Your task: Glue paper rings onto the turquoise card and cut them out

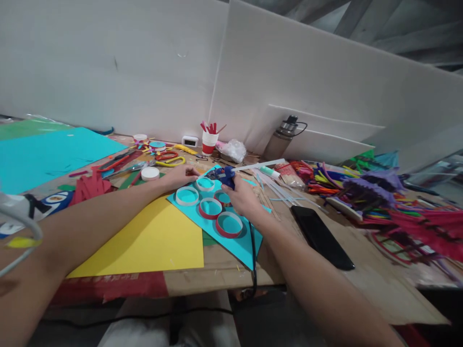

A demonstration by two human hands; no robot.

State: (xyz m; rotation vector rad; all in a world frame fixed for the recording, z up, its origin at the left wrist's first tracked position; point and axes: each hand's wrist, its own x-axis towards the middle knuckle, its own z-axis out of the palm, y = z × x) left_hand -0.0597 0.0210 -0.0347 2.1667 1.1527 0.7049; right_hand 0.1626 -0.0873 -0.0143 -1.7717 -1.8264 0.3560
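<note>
A: Right hand (241,193)?
B: Wrapped around the blue glue gun (227,175), frame center.
A: Left hand (180,175)?
B: By the topmost ring (205,190), just left of center. Can't tell if pinching. Cyan sheet (240,248) underneath.

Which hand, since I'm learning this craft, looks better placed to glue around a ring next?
Probably the right hand: it grips the blue glue gun, which points toward the farthest ring. The left hand is at that ring's other side, away from the gun's grip.
</note>
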